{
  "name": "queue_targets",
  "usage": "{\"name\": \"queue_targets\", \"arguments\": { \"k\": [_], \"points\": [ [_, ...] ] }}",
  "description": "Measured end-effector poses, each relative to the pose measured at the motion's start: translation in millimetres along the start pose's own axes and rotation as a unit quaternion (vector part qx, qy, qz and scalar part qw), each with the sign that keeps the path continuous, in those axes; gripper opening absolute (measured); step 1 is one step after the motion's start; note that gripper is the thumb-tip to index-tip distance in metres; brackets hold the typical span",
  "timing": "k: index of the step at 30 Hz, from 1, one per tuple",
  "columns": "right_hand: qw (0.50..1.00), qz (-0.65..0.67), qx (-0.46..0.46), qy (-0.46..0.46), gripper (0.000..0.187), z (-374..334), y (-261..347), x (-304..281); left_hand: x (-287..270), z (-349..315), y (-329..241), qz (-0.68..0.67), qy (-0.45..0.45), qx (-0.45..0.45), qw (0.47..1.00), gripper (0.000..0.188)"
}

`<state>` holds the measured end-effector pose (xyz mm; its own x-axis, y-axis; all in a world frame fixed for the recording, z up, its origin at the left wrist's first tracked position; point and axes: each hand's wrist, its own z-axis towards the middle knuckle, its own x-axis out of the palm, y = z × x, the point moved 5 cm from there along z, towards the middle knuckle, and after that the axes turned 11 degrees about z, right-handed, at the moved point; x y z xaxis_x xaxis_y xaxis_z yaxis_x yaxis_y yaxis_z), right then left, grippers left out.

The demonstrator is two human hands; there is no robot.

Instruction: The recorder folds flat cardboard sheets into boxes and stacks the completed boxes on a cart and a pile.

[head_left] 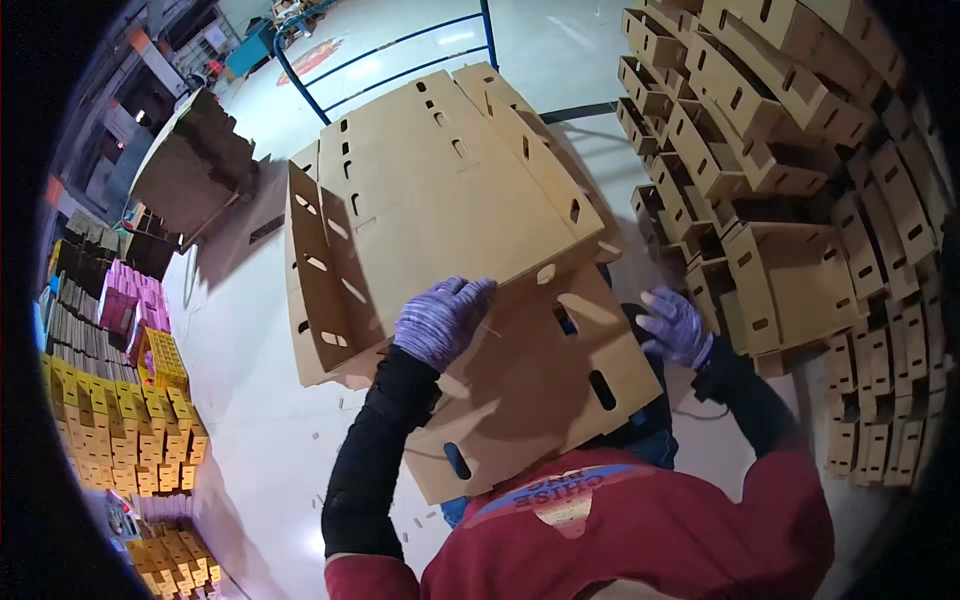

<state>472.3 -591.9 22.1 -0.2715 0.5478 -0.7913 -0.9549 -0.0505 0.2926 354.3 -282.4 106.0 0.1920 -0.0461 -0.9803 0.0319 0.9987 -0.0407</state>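
Note:
In front of me lies a large brown cardboard box blank (440, 190) with slots cut through it, its left side wall (315, 262) standing folded up. My left hand (445, 322), in a purple knit glove, grips the blank's near edge, with the thumb side partly hidden. Below that edge, another slotted cardboard panel (540, 375) slopes down toward my lap. Out to the right, clear of the cardboard, my right hand (676, 328) is raised in a matching glove. Its fingers are apart and hold nothing that I can see.
Brown cardboard trays (720, 150) are stacked high along the right. A blue metal rail (400, 55) stands behind the blank. Yellow cartons (125, 420), pink crates (135, 300) and a loaded cart (195, 160) are at the left. Small scraps dot the pale floor (270, 440).

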Motion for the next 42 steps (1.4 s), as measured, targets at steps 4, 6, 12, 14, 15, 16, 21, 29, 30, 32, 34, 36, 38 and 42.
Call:
{"name": "queue_targets", "arguments": {
  "k": [4,6,12,14,15,16,21,29,30,32,34,36,38,42],
  "points": [
    [0.999,0.022,0.024,0.010,0.050,-3,14,-3,3,3,10,-0.051,-0.005,-0.004,0.999,0.024],
    [0.999,0.000,0.017,0.032,0.049,-16,0,9,0,1,9,-0.043,-0.016,0.001,0.999,0.026],
    [0.999,0.019,0.040,0.007,0.047,-23,3,11,4,3,9,-0.032,-0.002,0.002,0.999,0.029],
    [0.998,0.036,0.032,-0.049,0.047,-4,14,-4,0,-1,15,-0.048,-0.024,0.010,0.999,0.030],
    [0.996,0.046,0.030,-0.069,0.046,6,17,-16,-4,-2,16,-0.055,-0.028,0.008,0.998,0.028],
    [0.996,0.043,0.017,-0.080,0.045,17,21,-28,-10,-2,15,-0.063,-0.031,0.007,0.998,0.025],
    [0.987,0.046,-0.047,-0.148,0.051,73,18,-56,-11,3,19,-0.177,0.018,0.047,0.983,0.025],
    [0.980,0.159,0.018,-0.120,0.038,168,-25,-31,39,10,41,-0.401,0.215,0.032,0.890,0.039],
    [0.986,0.139,0.019,-0.086,0.042,168,-31,-25,33,14,41,-0.347,0.215,0.055,0.911,0.039],
    [0.995,0.101,0.018,-0.015,0.051,167,-42,-18,22,16,40,-0.319,0.248,0.038,0.914,0.038],
    [0.995,0.083,0.025,-0.058,0.044,173,-45,-17,11,13,42,-0.343,0.293,0.005,0.893,0.037],
    [0.982,0.118,0.111,-0.095,0.035,178,-56,-13,-4,5,61,-0.408,0.338,-0.040,0.847,0.035],
    [0.957,0.193,0.165,-0.139,0.039,178,-66,-8,-41,-7,96,-0.525,0.241,-0.175,0.798,0.037],
    [0.924,0.256,0.217,-0.181,0.049,179,-59,-12,-82,-139,214,-0.139,-0.222,-0.343,0.902,0.046]
  ]
}}
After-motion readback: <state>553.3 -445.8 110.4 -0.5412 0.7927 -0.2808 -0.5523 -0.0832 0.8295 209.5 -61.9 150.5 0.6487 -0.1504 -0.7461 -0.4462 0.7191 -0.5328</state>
